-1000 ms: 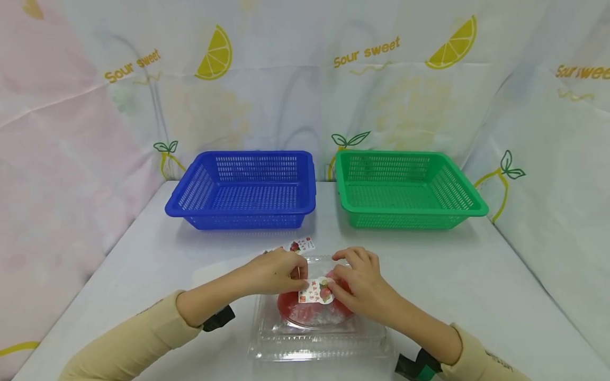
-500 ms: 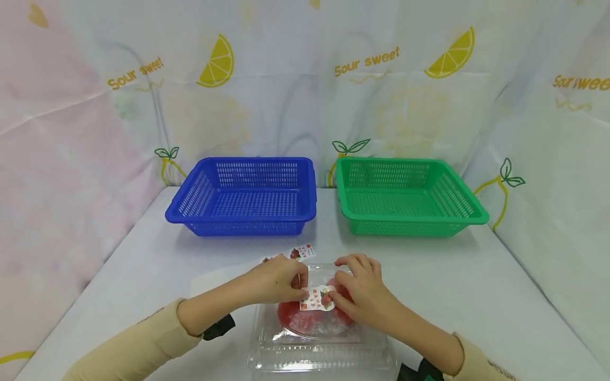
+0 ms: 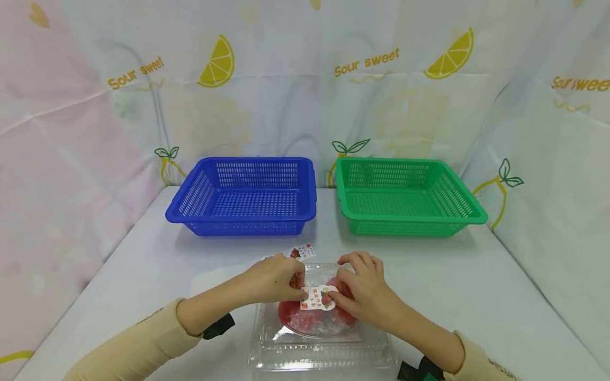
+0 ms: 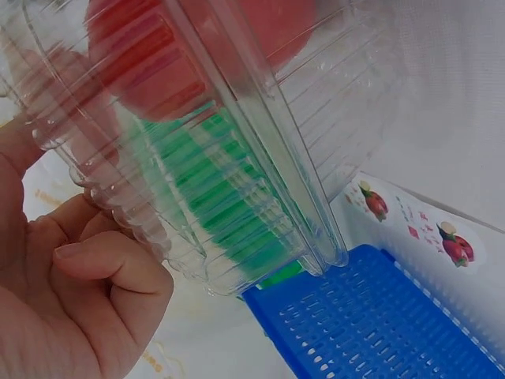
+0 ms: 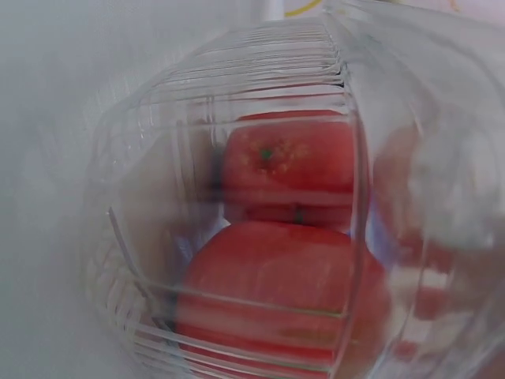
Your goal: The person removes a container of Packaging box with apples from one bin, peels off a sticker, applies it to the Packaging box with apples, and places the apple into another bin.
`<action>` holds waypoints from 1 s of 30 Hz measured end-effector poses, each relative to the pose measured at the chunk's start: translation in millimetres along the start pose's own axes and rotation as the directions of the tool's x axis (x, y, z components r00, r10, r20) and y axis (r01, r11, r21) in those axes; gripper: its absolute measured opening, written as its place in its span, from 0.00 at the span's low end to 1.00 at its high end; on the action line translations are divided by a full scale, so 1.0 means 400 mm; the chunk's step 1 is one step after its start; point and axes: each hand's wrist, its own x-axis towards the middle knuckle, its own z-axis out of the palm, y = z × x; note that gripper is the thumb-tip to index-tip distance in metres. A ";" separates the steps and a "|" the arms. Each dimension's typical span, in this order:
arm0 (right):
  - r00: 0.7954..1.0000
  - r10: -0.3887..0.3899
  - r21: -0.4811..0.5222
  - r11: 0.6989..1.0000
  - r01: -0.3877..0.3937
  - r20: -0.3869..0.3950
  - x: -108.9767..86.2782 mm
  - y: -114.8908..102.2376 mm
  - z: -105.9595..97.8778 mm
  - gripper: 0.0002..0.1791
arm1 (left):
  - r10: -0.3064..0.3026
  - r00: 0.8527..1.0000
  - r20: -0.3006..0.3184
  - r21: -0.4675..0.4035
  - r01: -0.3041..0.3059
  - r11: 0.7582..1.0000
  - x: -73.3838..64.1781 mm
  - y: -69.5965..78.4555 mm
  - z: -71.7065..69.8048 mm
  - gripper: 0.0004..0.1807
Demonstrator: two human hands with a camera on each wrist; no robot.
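A clear plastic clamshell box (image 3: pixel 324 360) stands on the table in front of the person. Red fruits (image 5: pixel 276 292) that look like tomatoes lie inside it. Over its lid is a small white label (image 3: pixel 313 301) with fruit pictures and red print. My left hand (image 3: pixel 276 280) pinches the label's left edge between thumb and finger. At the label's right end, my right hand (image 3: pixel 367 291) holds it by thumb and index finger, other fingers bent above the lid. In the left wrist view the left hand (image 4: pixel 87 308) overlaps the box's ribbed side. The label's underside is hidden.
Behind the box stand a blue basket (image 3: pixel 240 227) on the left and a green basket (image 3: pixel 410 227) on the right. A strip of similar labels (image 3: pixel 303 251) lies behind the left hand, partly covered by it. A printed cloth backdrop (image 3: pixel 286 106) encloses the table.
The view has tilted slightly, so everything sits a little lower in the frame. Both hands stay at the label, which has shifted very slightly.
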 end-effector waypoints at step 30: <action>0.958 -0.257 0.002 0.966 0.259 -0.126 0.006 -0.010 -0.007 0.13 | 0.174 0.985 -0.003 0.152 -0.172 0.973 -0.023 0.012 0.007 0.05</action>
